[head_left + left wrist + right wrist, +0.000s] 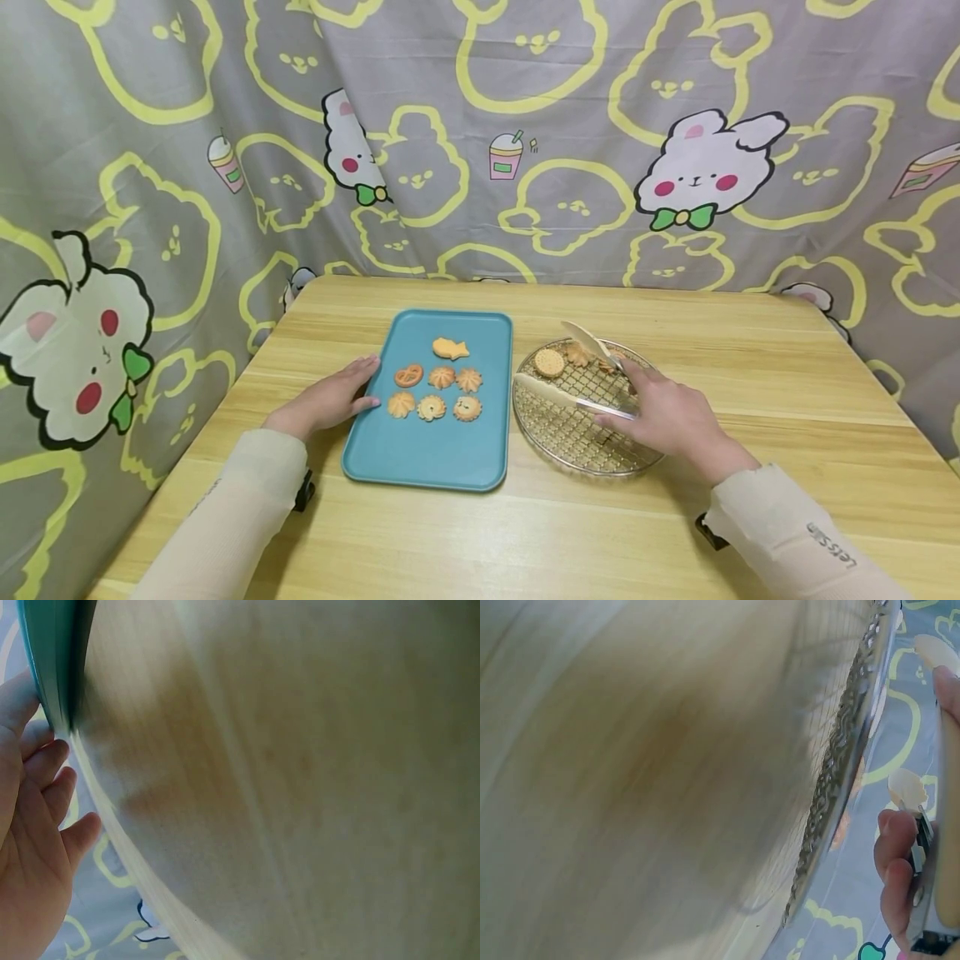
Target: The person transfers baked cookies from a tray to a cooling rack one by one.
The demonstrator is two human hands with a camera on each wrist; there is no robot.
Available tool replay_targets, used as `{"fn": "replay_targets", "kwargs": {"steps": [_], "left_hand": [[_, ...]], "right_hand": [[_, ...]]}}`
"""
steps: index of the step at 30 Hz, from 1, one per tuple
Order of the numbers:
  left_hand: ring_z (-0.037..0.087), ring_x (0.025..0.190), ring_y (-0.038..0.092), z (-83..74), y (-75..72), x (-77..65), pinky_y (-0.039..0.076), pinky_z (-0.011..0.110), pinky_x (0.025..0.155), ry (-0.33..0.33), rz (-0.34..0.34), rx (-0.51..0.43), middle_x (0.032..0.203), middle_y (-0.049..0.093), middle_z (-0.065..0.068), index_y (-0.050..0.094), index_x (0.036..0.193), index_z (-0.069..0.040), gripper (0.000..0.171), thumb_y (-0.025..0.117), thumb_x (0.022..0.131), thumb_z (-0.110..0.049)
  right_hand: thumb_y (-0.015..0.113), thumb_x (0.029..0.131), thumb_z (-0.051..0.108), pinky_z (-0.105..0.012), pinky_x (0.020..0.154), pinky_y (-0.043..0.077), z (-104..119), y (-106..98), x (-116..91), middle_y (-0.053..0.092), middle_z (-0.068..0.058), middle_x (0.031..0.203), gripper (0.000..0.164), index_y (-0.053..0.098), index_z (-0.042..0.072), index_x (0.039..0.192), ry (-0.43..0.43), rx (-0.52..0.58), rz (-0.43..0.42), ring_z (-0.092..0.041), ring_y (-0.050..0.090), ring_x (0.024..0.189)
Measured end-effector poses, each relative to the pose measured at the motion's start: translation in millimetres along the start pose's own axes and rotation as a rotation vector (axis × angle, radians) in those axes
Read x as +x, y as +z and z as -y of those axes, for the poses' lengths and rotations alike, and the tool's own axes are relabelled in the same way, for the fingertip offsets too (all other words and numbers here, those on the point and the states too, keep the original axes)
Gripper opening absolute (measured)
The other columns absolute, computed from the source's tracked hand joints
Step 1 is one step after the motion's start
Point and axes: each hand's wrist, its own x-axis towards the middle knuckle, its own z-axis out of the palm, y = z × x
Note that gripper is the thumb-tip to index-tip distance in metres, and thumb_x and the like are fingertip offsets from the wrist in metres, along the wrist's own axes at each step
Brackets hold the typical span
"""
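My right hand [667,412] holds a pair of tongs [543,390], their two pale tips spread apart above a round wire rack [585,454]. Nothing sits between those tips. Under and beside them on the rack lie a round cracker [550,362], a flower-shaped cookie [578,354] and another cookie partly hidden by the tongs. With fingers extended, my left hand [326,402] touches the left edge of a blue tray [427,462]. On the tray are a fish-shaped cracker [450,348], a pretzel [408,376] and several round and flower-shaped cookies [442,377].
Tray and rack stand side by side, nearly touching, on a wooden table [765,375]. A grey curtain [450,233] with cartoon bunnies hangs along the table's back and left side. In the right wrist view, the rack's metal rim [855,780] appears edge-on.
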Motion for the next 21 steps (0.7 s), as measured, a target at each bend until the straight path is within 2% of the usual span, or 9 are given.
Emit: {"fn": "replay_targets", "kwargs": {"steps": [5, 9, 16, 21], "left_hand": [[0.04, 0.14, 0.017, -0.4, -0.7, -0.1, 0.022, 0.054, 0.11, 0.0, -0.002, -0.004, 0.154, 0.021, 0.022, 0.023, 0.149, 0.003, 0.07, 0.056, 0.097, -0.031], [0.041, 0.139, 0.018, -1.9, -1.3, -0.7, 0.022, 0.054, 0.11, 0.004, -0.008, -0.006, 0.153, 0.021, 0.022, 0.024, 0.149, 0.004, 0.07, 0.057, 0.097, -0.03], [0.041, 0.139, 0.018, -2.5, -1.4, -1.2, 0.022, 0.054, 0.11, 0.005, -0.006, -0.008, 0.153, 0.022, 0.023, 0.024, 0.149, 0.004, 0.07, 0.057, 0.097, -0.03], [0.041, 0.139, 0.018, -2.2, -1.8, -1.6, 0.022, 0.054, 0.11, 0.003, -0.01, -0.008, 0.153, 0.022, 0.023, 0.024, 0.149, 0.004, 0.07, 0.057, 0.097, -0.03]], "right_hand": [[0.06, 0.072, 0.077, -0.04, 0.043, 0.046, 3.9, 0.5, 0.8, 0.058, -0.026, 0.12, 0.108, 0.035, 0.002, 0.146, -0.025, 0.005, -0.02, -0.038, 0.064, 0.08], [0.063, 0.072, 0.074, -0.044, 0.048, 0.048, 8.2, 1.4, 1.5, 0.062, -0.021, 0.113, 0.104, 0.037, 0.004, 0.144, -0.042, 0.007, -0.032, -0.038, 0.064, 0.085], [0.064, 0.071, 0.073, -0.053, 0.057, 0.052, 17.4, 2.3, 2.5, 0.057, -0.026, 0.122, 0.104, 0.039, 0.003, 0.144, -0.06, -0.002, -0.018, -0.044, 0.061, 0.097], [0.065, 0.072, 0.073, -0.054, 0.063, 0.053, 24.0, 2.5, 3.3, 0.06, -0.023, 0.12, 0.103, 0.039, 0.003, 0.144, -0.092, -0.012, -0.009, -0.042, 0.061, 0.099]]}}
